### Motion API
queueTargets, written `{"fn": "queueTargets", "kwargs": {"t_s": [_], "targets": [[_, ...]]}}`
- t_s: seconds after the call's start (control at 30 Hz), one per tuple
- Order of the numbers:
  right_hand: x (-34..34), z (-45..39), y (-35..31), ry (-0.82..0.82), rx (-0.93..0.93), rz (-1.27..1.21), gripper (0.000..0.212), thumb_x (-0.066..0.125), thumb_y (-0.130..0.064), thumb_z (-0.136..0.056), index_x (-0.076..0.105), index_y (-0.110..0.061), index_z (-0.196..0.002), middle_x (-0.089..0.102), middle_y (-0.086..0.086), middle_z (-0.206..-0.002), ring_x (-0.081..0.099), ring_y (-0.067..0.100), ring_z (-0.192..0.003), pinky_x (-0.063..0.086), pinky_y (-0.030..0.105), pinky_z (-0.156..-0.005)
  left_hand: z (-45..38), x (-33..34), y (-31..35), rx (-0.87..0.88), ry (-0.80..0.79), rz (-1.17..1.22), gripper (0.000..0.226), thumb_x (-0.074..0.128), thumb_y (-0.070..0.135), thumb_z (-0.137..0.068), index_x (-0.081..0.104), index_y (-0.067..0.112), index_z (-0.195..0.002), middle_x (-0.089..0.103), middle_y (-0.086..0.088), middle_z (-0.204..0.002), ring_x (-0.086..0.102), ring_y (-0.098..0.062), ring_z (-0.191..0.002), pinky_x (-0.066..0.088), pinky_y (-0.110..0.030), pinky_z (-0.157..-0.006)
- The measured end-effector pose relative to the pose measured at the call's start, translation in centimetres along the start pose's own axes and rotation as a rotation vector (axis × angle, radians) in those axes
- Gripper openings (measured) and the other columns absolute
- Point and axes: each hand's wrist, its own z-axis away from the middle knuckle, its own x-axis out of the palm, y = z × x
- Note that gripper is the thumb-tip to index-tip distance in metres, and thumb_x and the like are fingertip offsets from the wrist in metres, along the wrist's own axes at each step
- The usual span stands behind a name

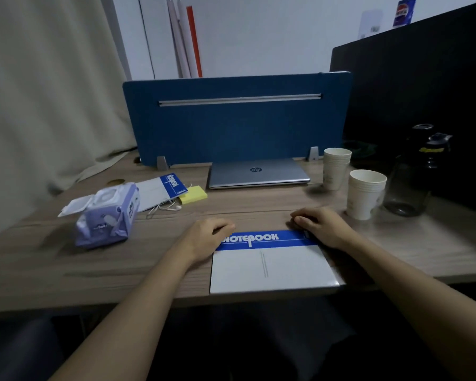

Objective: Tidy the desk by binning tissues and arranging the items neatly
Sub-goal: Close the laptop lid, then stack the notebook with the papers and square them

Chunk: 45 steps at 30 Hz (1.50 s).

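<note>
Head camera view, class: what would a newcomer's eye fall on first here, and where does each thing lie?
First, the near notebook at the desk's front edge, with the left hand and right hand gripping its far corners. Behind it a blue divider panel stands over a closed laptop. A purple wipes pack with its lid flipped open sits at the left.

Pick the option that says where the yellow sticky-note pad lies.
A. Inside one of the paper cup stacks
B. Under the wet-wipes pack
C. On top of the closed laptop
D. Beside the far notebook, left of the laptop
D: the yellow sticky-note pad lies flat on the desk at the right edge of the far notebook, left of the closed laptop, apart from the cups and wipes.
</note>
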Motion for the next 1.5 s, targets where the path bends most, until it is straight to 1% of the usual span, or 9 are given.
{"fn": "queueTargets", "kwargs": {"t_s": [0.07, 0.2, 0.47, 0.67, 0.8, 0.97, 1.3, 1.4, 1.5], "targets": [[-0.3, 1.1, -0.3, -0.013, -0.003, -0.009, 0.031, 0.057, -0.041, -0.093, 0.067, -0.025, -0.118, 0.070, -0.010, -0.113, 0.062, 0.007, -0.103, 0.048, 0.035, -0.096, 0.9, 0.0, 0.2, -0.035, -0.092, 0.015, 0.063, 0.047, 0.078, -0.075, 0.060, 0.039, -0.123, 0.059, 0.025, -0.117, 0.053, 0.001, -0.106, 0.046, -0.025, -0.084], [-0.9, 2.8, -0.9, -0.094, 0.019, -0.007, 0.049, 0.066, -0.052, -0.083, 0.062, -0.029, -0.126, 0.065, -0.013, -0.124, 0.057, 0.004, -0.112, 0.044, 0.028, -0.100, 1.8, 0.3, 0.7, -0.053, -0.141, -0.135, 0.083, 0.057, 0.085, -0.058, 0.048, 0.042, -0.129, 0.043, 0.023, -0.126, 0.040, -0.004, -0.120, 0.042, -0.038, -0.098], [-0.7, 2.6, -1.0, 0.038, 0.094, -0.080, 0.057, 0.068, -0.050, -0.084, 0.056, -0.025, -0.134, 0.061, -0.005, -0.128, 0.057, 0.011, -0.115, 0.042, 0.025, -0.091, 1.4, 0.7, 1.3, -0.177, 0.058, -0.309, 0.051, 0.046, 0.084, -0.066, 0.048, 0.041, -0.095, 0.047, 0.019, -0.103, 0.042, -0.010, -0.102, 0.031, -0.039, -0.086], [-0.4, 1.3, -0.9, -0.163, -0.042, 0.007, 0.074, 0.077, -0.055, -0.072, 0.055, -0.022, -0.135, 0.054, -0.005, -0.137, 0.049, 0.010, -0.124, 0.036, 0.023, -0.105, -0.8, 1.4, 0.7, -0.363, 0.250, -0.305, 0.040, 0.055, 0.073, -0.077, 0.045, 0.034, -0.079, 0.054, 0.013, -0.087, 0.051, -0.011, -0.083, 0.029, -0.037, -0.076], [0.9, -0.6, -0.1, -0.036, -0.038, 0.068, 0.060, 0.077, -0.048, -0.076, 0.062, -0.017, -0.126, 0.058, -0.001, -0.128, 0.055, 0.015, -0.112, 0.037, 0.016, -0.093, -2.7, 1.5, 0.1, -0.437, 0.283, -0.368, 0.039, 0.054, 0.068, -0.082, 0.045, 0.031, -0.078, 0.056, 0.009, -0.083, 0.054, -0.016, -0.084, 0.036, -0.040, -0.077], [2.0, -3.6, 0.1, 0.084, 0.000, 0.119, 0.028, 0.071, -0.039, -0.084, 0.068, -0.019, -0.104, 0.062, 0.004, -0.108, 0.056, 0.022, -0.100, 0.043, 0.029, -0.091, -3.4, 1.1, -0.8, -0.368, 0.330, -0.327, 0.040, 0.057, 0.062, -0.084, 0.048, 0.025, -0.071, 0.057, 0.010, -0.072, 0.055, -0.011, -0.069, 0.046, -0.034, -0.062], [2.8, -8.1, 0.2, 0.059, -0.051, 0.161, 0.021, 0.060, -0.028, -0.093, 0.071, -0.018, -0.108, 0.065, 0.006, -0.115, 0.057, 0.025, -0.107, 0.044, 0.039, -0.097, -5.0, -0.1, -1.8, -0.240, 0.189, -0.197, 0.036, 0.063, 0.056, -0.085, 0.056, 0.024, -0.067, 0.063, 0.012, -0.070, 0.062, 0.000, -0.066, 0.044, -0.023, -0.051], [2.8, -8.8, 0.1, 0.066, -0.046, 0.157, 0.024, 0.061, -0.029, -0.093, 0.071, -0.015, -0.108, 0.067, 0.007, -0.114, 0.059, 0.024, -0.103, 0.046, 0.038, -0.094, -5.4, -0.7, -2.2, -0.176, 0.295, -0.255, 0.030, 0.062, 0.052, -0.088, 0.053, 0.029, -0.071, 0.058, 0.015, -0.072, 0.054, 0.000, -0.066, 0.035, -0.020, -0.052], [2.9, -9.2, -0.2, 0.096, 0.005, 0.116, 0.030, 0.060, -0.033, -0.093, 0.070, -0.012, -0.113, 0.066, 0.008, -0.117, 0.059, 0.023, -0.103, 0.046, 0.035, -0.092, -5.9, -1.6, -3.4, -0.072, 0.474, -0.424, 0.013, 0.065, 0.035, -0.089, 0.058, 0.025, -0.085, 0.061, 0.007, -0.090, 0.051, -0.010, -0.082, 0.041, -0.026, -0.068]]}}
